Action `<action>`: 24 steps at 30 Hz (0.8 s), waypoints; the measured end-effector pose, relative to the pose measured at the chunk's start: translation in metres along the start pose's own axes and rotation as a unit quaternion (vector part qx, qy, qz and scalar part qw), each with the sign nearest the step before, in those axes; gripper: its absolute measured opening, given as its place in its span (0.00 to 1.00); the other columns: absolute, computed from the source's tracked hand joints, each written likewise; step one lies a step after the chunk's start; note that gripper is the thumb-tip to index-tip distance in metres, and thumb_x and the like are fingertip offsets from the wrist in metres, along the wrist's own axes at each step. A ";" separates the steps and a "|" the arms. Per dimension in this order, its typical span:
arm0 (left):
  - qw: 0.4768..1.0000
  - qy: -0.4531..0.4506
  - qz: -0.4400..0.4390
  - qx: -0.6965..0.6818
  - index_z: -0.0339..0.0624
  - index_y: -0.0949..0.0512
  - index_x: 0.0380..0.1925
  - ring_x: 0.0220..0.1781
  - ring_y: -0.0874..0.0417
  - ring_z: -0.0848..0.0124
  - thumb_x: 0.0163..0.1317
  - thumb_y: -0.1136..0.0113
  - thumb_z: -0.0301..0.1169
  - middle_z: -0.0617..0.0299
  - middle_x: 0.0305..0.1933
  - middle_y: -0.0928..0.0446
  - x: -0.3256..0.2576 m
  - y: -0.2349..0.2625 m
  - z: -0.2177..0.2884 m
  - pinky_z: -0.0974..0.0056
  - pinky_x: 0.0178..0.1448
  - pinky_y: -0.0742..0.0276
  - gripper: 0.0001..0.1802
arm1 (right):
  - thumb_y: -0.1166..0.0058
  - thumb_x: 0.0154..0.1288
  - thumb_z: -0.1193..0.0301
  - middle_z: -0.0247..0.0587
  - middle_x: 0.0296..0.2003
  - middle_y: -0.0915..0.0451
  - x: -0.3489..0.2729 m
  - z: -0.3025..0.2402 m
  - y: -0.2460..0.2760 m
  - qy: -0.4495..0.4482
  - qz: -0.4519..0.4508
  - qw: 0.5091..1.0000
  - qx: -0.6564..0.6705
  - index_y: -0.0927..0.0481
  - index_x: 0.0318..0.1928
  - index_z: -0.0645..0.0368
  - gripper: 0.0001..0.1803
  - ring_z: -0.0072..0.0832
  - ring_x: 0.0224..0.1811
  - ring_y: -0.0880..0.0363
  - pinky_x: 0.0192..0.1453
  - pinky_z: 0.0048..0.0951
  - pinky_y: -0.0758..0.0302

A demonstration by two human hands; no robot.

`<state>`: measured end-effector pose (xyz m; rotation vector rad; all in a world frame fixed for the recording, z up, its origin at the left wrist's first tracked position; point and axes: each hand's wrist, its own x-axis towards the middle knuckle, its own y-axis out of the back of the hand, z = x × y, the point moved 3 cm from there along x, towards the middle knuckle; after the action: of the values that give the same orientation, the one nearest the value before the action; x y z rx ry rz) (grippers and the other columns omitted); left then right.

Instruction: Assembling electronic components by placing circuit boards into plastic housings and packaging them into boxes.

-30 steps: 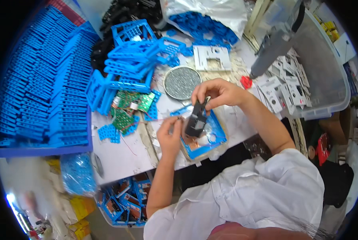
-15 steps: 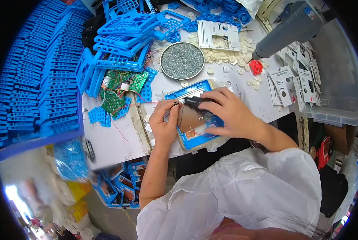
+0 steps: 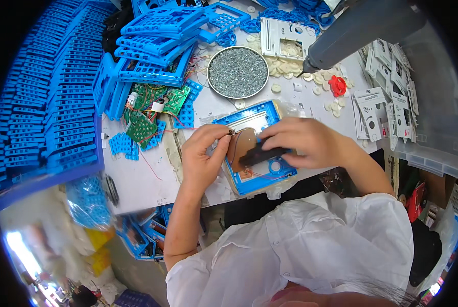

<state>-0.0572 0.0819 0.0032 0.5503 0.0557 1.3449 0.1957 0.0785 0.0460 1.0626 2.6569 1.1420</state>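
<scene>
A blue plastic housing [image 3: 267, 108] lies in front of me, with a brown circuit board [image 3: 245, 139] and thin wires inside. At its left edge my left hand [image 3: 204, 153] is closed, thumb and forefinger pinching a small dark part [image 3: 232, 132] with wires. My right hand [image 3: 304, 142], smeared by motion, is above the housing's right side. Its fingers are closed on a black plastic piece [image 3: 262, 155], also blurred, which hangs tilted over the board; its exact kind cannot be made out.
Behind the housing stands a round tin [image 3: 238, 97] of small grey metal pieces. A grey electric screwdriver [image 3: 359, 38] hangs at the upper right, near white discs [image 3: 285, 68] and white panels [image 3: 374, 115]. Blue frames [image 3: 157, 46] and green circuit boards [image 3: 142, 125] are piled left.
My right hand has moved down and toward me, swinging the black plastic piece lower over the board. My left hand keeps its pinch. The whole view has shifted slightly.
</scene>
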 end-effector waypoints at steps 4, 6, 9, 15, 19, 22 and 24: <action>0.987 -0.074 -0.056 0.131 0.40 0.15 0.35 0.43 0.16 0.58 0.58 0.32 0.24 0.59 0.38 0.16 0.015 0.005 0.022 0.57 0.52 0.24 0.05 | 0.37 0.50 0.82 0.43 0.54 0.19 0.017 0.002 -0.014 0.053 0.048 0.997 -0.019 0.21 0.49 0.60 0.22 0.44 0.54 0.19 0.55 0.38 0.19; 0.980 -0.096 -0.068 0.162 0.41 0.15 0.34 0.42 0.17 0.59 0.57 0.32 0.24 0.61 0.37 0.16 0.020 0.007 0.024 0.55 0.52 0.25 0.05 | 0.37 0.50 0.83 0.44 0.53 0.19 0.017 0.008 -0.017 0.051 0.067 0.996 -0.012 0.21 0.49 0.60 0.22 0.43 0.54 0.19 0.55 0.38 0.19; 0.969 -0.125 -0.086 0.196 0.43 0.16 0.33 0.42 0.17 0.61 0.56 0.31 0.25 0.62 0.37 0.17 0.026 0.011 0.029 0.54 0.53 0.26 0.05 | 0.36 0.50 0.83 0.44 0.53 0.20 0.019 0.014 -0.025 0.041 0.084 0.996 -0.010 0.22 0.51 0.59 0.24 0.44 0.54 0.19 0.55 0.39 0.19; 0.949 -0.171 -0.155 0.215 0.43 0.17 0.33 0.40 0.18 0.61 0.53 0.30 0.23 0.62 0.36 0.19 0.036 0.012 0.028 0.53 0.52 0.27 0.08 | 0.33 0.48 0.80 0.46 0.54 0.21 0.022 0.022 -0.024 -0.009 0.069 0.998 0.012 0.24 0.58 0.59 0.32 0.46 0.55 0.20 0.56 0.42 0.19; 0.941 -0.164 -0.185 0.230 0.43 0.18 0.33 0.40 0.19 0.60 0.52 0.31 0.23 0.62 0.35 0.20 0.041 0.013 0.030 0.53 0.50 0.27 0.09 | 0.33 0.48 0.80 0.46 0.54 0.21 0.026 0.021 -0.022 -0.023 0.048 0.998 0.020 0.25 0.61 0.60 0.35 0.46 0.55 0.21 0.55 0.42 0.20; 0.940 -0.151 -0.215 0.219 0.43 0.18 0.33 0.40 0.19 0.60 0.52 0.31 0.23 0.62 0.35 0.21 0.043 0.015 0.028 0.54 0.50 0.28 0.08 | 0.34 0.49 0.80 0.46 0.52 0.22 0.030 0.019 -0.022 -0.013 0.039 0.999 0.005 0.25 0.62 0.61 0.35 0.46 0.53 0.22 0.54 0.42 0.20; 0.935 -0.142 -0.246 0.214 0.43 0.18 0.33 0.40 0.19 0.60 0.52 0.31 0.24 0.62 0.35 0.21 0.046 0.017 0.028 0.54 0.51 0.28 0.08 | 0.35 0.48 0.80 0.46 0.51 0.22 0.030 0.020 -0.022 -0.009 0.036 0.999 0.005 0.25 0.62 0.61 0.35 0.46 0.51 0.23 0.52 0.41 0.20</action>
<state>-0.0515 0.1173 0.0470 1.0216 0.2379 0.7505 0.1664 0.0989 0.0227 1.1747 2.6327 1.1275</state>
